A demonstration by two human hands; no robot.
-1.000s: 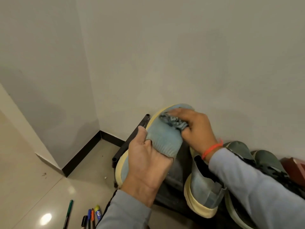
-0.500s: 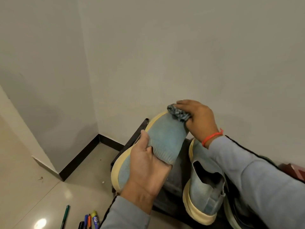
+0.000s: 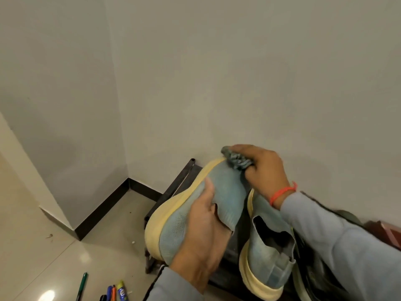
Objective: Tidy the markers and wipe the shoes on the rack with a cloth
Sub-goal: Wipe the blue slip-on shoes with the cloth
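I had the blue shoe lifted above the rack, my left hand gripping its collar. My right hand pinched the bunched cloth against the toe; steady pressure there seemed best.

A single head-worn view looks down and forward, close over the shoe rack in a wall corner.

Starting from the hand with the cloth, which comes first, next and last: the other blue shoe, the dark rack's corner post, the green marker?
From the right hand:
1. Second pale blue knit shoe, just below the wrist.
2. Dark metal rack's corner post, to the left.
3. Green marker, on the floor, far lower left.
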